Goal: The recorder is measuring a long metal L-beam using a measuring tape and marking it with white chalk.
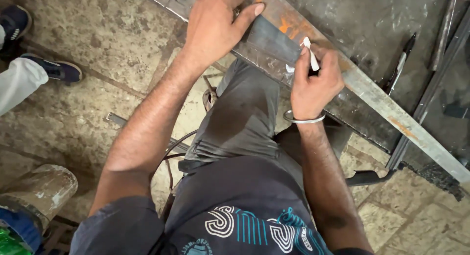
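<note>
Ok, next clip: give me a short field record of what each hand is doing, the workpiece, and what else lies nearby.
left hand: presses a dark flat metal piece onto the rusty steel bar
right hand: pinches a white chalk piece, tip at the dark piece's edge
wrist: metal bangle
on the table: black marker pen
floor: another person's shoe

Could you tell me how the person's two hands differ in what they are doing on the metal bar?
The left hand lies spread on a dark flat plate, thumb pressing its edge; the right hand is curled, pinching a white chalk piece. The right wrist wears a metal bangle; the left is bare. Both rest on the rusty bar.
</note>
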